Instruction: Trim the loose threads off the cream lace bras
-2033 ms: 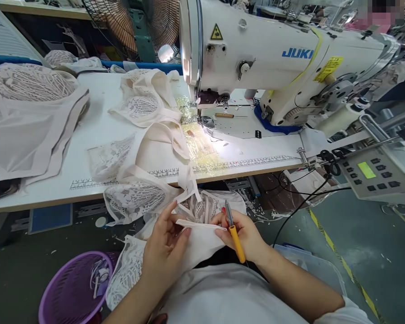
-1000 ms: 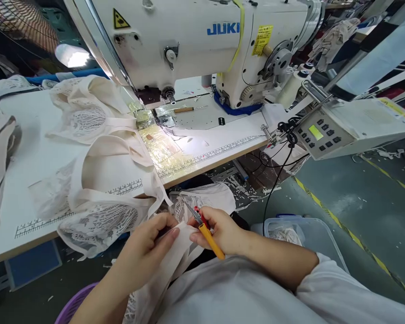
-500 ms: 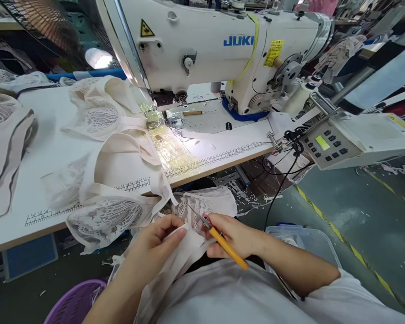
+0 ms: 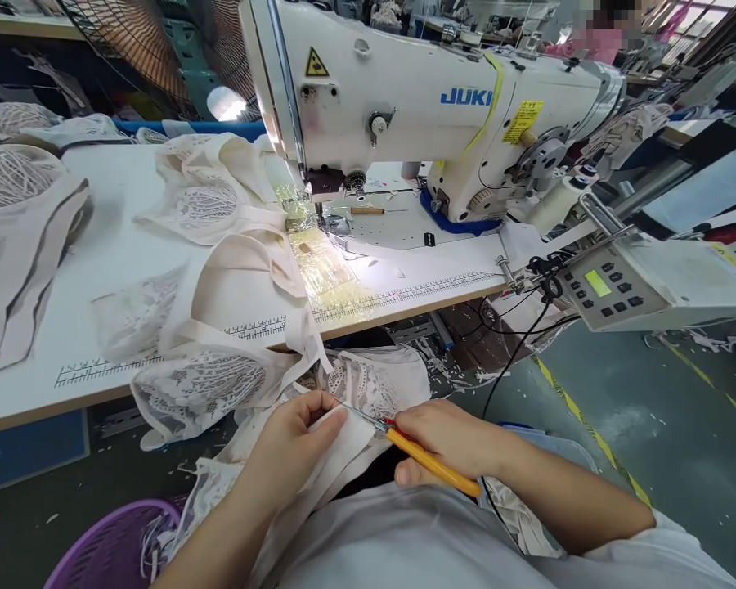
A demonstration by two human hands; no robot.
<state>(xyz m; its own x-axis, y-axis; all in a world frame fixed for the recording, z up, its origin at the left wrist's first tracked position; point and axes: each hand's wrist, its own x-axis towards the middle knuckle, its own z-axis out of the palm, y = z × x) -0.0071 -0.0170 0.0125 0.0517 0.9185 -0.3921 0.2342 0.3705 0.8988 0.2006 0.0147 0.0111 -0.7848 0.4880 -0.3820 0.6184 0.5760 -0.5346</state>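
Observation:
Over my lap, my left hand [image 4: 303, 438] is closed, pinching the edge of a cream lace bra [image 4: 359, 380] between thumb and fingers. My right hand [image 4: 445, 442] grips a pair of scissors [image 4: 433, 462] with orange and red handles. Their thin metal blades point left, the tips right beside my left fingertips at the fabric edge. Whether the tips touch cloth or thread I cannot tell. The bra's pale band hangs down between my forearms. More lace cups and straps [image 4: 205, 393] drape over the table edge to the left.
A white JUKI sewing machine [image 4: 405, 106] stands on the white table [image 4: 116, 270], its lamp lit. Stacked bra pieces [image 4: 12, 254] lie at the far left. A control box [image 4: 607, 286] sits right. Below are a purple basket [image 4: 110, 544] and a plastic bin [image 4: 552, 446]. Behind is a fan [image 4: 128, 49].
The scissors have swung flatter, their tips lowered to my left fingertips. My right hand has shifted slightly right and down. The head view has turned a little left.

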